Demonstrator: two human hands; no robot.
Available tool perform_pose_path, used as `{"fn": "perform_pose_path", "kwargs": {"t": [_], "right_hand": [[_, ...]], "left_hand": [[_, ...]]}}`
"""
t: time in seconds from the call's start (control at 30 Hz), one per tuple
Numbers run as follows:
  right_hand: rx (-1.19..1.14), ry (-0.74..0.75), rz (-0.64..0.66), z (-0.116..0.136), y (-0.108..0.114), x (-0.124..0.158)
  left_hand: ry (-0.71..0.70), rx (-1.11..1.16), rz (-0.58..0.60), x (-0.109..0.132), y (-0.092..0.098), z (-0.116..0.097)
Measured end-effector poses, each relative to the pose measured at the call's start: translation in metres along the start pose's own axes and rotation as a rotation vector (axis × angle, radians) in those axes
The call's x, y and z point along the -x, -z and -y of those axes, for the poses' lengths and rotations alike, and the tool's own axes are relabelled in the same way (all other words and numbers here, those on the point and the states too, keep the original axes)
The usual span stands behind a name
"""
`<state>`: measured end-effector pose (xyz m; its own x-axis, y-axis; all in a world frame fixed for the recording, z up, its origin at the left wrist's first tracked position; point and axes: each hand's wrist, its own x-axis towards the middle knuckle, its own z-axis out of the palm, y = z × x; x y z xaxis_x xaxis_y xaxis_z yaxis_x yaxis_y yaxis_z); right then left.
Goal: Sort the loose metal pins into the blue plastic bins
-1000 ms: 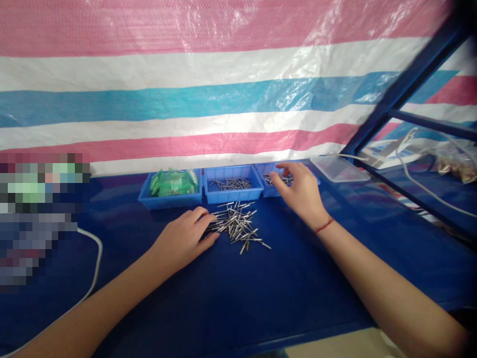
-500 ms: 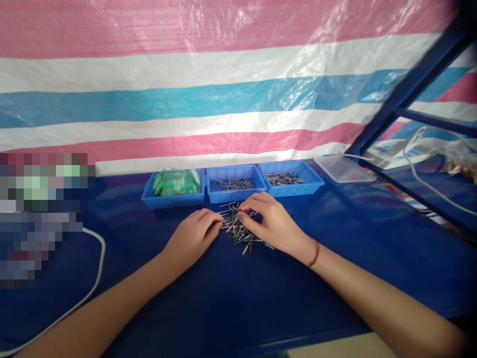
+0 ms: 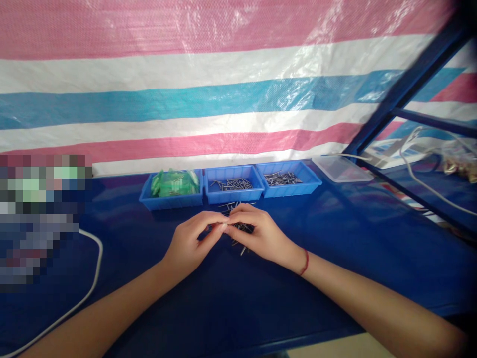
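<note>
My left hand [image 3: 190, 239] and my right hand [image 3: 263, 232] meet at their pinched fingertips in front of the bins. A small pale bit shows between the tips, too small to name. Beneath and behind my right hand lies a loose pile of thin metal pins [image 3: 243, 250], which look like blind rivets, partly hidden by the fingers. Just beyond, the middle blue bin [image 3: 234, 198] and the right blue bin [image 3: 294, 189] hold similar metal pins. The left blue bin [image 3: 171, 201] contains green plastic packets [image 3: 175, 184].
A clear plastic lid [image 3: 343, 169] lies right of the bins on the dark blue table [image 3: 179, 318]. A white cable [image 3: 100, 258] curves along the left side. On the right rises a blue metal frame [image 3: 406, 94]. A striped sheet [image 3: 186, 104] hangs behind the table.
My right hand has moved slightly left and down from over the pile, and my left hand slightly right. Their fingertips were apart and now touch.
</note>
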<state>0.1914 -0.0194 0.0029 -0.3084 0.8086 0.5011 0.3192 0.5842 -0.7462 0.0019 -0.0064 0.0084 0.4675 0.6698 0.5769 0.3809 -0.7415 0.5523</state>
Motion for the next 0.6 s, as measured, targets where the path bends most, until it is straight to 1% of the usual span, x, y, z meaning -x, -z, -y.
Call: {"fn": "perform_pose_path", "kwargs": {"t": [0.13,0.27,0.4,0.5,0.6], "right_hand": [[-0.076,-0.058,-0.060,-0.0009,0.0056,-0.0007],[-0.127,-0.119,-0.094,-0.0004,0.0080,-0.0006],[-0.203,-0.165,-0.118,0.0031,0.0059,0.0000],[-0.259,-0.173,-0.127,0.0055,0.0045,0.0003],[-0.264,-0.170,-0.126,0.0061,0.0039,0.0005]], "left_hand": [[0.099,-0.025,-0.040,-0.0001,0.0011,0.0013],[0.132,-0.039,-0.017,0.0007,0.0001,0.0029],[0.129,-0.025,0.024,0.0013,-0.0022,0.0007],[0.111,-0.012,0.051,0.0021,-0.0033,-0.0006],[0.092,-0.005,0.076,0.0030,-0.0036,-0.0005]]}}
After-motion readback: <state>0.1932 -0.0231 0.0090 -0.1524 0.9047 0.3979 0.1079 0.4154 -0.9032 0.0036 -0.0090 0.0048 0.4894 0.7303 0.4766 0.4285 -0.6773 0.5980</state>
